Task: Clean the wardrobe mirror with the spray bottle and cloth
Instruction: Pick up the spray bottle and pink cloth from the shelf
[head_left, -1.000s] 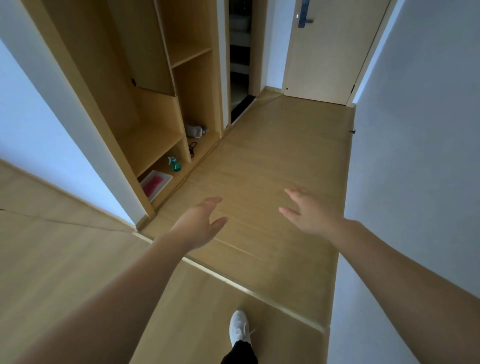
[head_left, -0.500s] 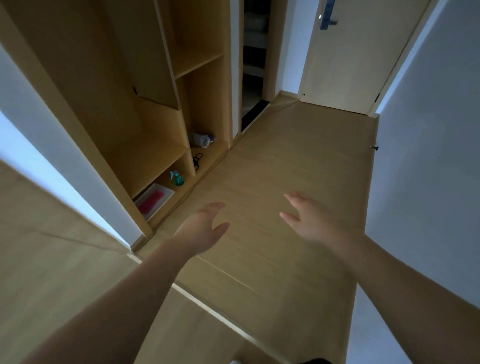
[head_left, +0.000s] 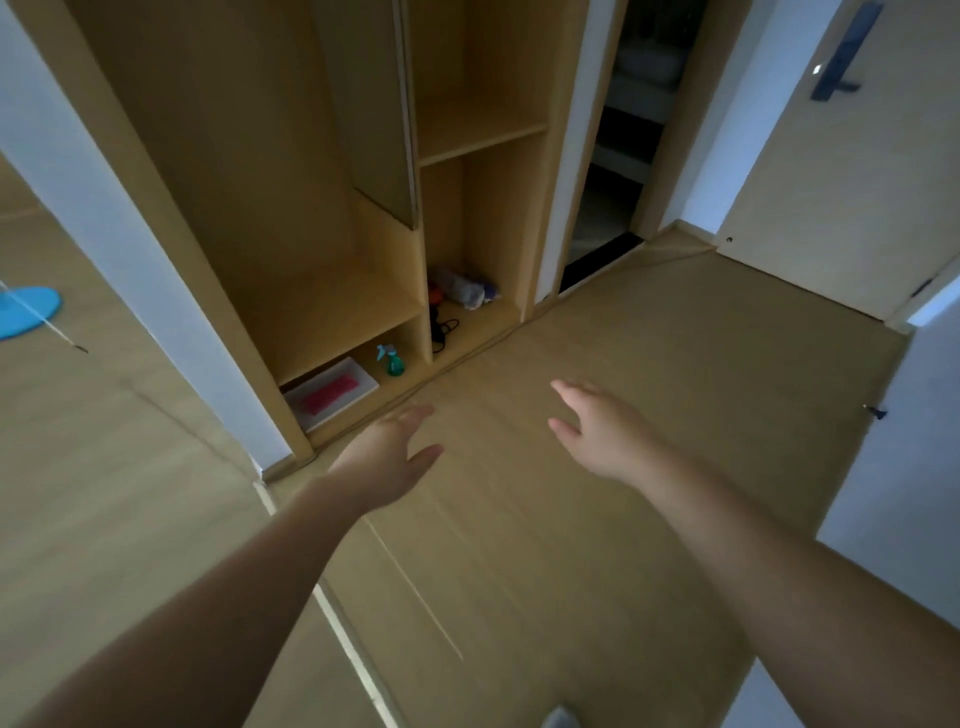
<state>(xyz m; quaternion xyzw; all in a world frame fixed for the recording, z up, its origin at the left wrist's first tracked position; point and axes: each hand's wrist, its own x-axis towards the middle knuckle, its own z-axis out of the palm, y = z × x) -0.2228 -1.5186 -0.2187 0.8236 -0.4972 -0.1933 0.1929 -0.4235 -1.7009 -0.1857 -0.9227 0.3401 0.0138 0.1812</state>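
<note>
A small green spray bottle (head_left: 394, 360) stands on the bottom shelf of an open wooden wardrobe (head_left: 332, 312). Beside it to the left lies a white tray (head_left: 363, 382) holding a pink cloth (head_left: 331, 394). A tall narrow mirror panel (head_left: 382, 114) hangs inside the wardrobe, above the shelves. My left hand (head_left: 387, 457) is stretched out over the floor, just short of the wardrobe's base, fingers apart and holding nothing. My right hand (head_left: 602, 431) hovers further right, also with spread fingers and nothing in it.
A grey bundle (head_left: 465, 288) and a black cable (head_left: 444, 330) lie in the wardrobe's right compartment. A blue round base (head_left: 26, 309) sits on the floor far left. A closed door (head_left: 831, 156) and a dark doorway (head_left: 618, 156) are ahead; a white wall (head_left: 909, 467) on the right.
The view has moved closer to the wardrobe, so the bottle and tray look larger. Both hands stay open and outstretched, the left one nearer the wardrobe's base.
</note>
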